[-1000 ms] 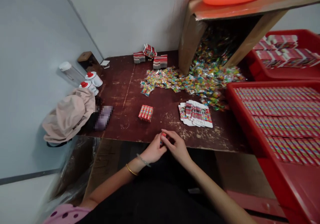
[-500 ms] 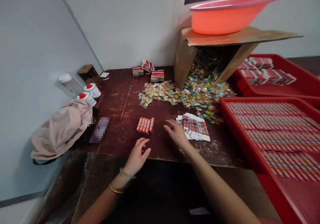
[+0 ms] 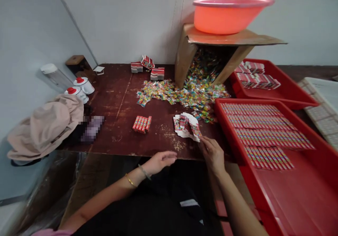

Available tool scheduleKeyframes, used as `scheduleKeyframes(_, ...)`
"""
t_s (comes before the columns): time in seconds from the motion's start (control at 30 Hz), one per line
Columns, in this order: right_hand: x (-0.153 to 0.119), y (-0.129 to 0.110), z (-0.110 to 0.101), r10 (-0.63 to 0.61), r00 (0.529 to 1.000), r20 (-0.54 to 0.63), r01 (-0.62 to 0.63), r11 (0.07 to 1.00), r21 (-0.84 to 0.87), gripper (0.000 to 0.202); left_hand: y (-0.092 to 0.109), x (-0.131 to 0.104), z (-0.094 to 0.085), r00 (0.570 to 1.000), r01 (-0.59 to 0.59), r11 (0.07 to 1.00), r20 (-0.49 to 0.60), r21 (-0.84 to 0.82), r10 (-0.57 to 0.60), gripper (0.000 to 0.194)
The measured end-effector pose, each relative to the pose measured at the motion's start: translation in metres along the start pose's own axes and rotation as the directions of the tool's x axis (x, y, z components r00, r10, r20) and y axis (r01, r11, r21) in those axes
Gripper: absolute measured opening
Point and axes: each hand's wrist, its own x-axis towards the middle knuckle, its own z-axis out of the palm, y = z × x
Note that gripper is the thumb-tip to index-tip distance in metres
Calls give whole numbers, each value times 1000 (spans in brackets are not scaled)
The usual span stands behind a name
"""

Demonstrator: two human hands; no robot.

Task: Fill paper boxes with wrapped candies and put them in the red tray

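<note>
My right hand (image 3: 213,154) pinches the near right edge of a fanned pile of flat printed cartons (image 3: 186,125) on the dark red table (image 3: 116,106). Over the table's front edge hovers my left hand (image 3: 161,160), its fingers stretched out to the right and holding nothing. A short row of small filled red boxes (image 3: 142,124) sits to the left of the cartons. Behind them, wrapped candies (image 3: 163,91) spread across the table from an open cardboard box (image 3: 182,58).
A red tray (image 3: 285,190) with rows of small boxes stands at the right, another red tray (image 3: 287,97) behind it. A pink basin (image 3: 224,18) tops the cardboard box. At the left are lidded mugs (image 3: 86,86) and a beige cloth item (image 3: 47,123).
My right hand has moved right, from the cartons' left side to their near right edge. My left hand has drawn back from the small boxes. The cartons are now fanned differently, and the view has shifted.
</note>
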Motion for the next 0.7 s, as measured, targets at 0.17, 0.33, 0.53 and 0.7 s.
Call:
scheduleKeyframes(0.17,-47,-97,19,-288,926,243,201,923,327,28,-6,15,-9,995,93,847,70,-524,-66,46)
scheduleKeyframes(0.33,-37,-113,24,-35,974,224,-76,880,468,24,-7,22,-6,979,-18,938,-198,-345,-54,51)
scheduleKeyframes(0.53,7,-80,36,389,854,345,-519,591,618,35,-3,38,6,905,-93,982,-425,-166,14,43)
scheduleKeyframes(0.7,17,-77,48,426,838,340,-536,533,654,44,4,49,1,879,-116,985,-474,-128,42,46)
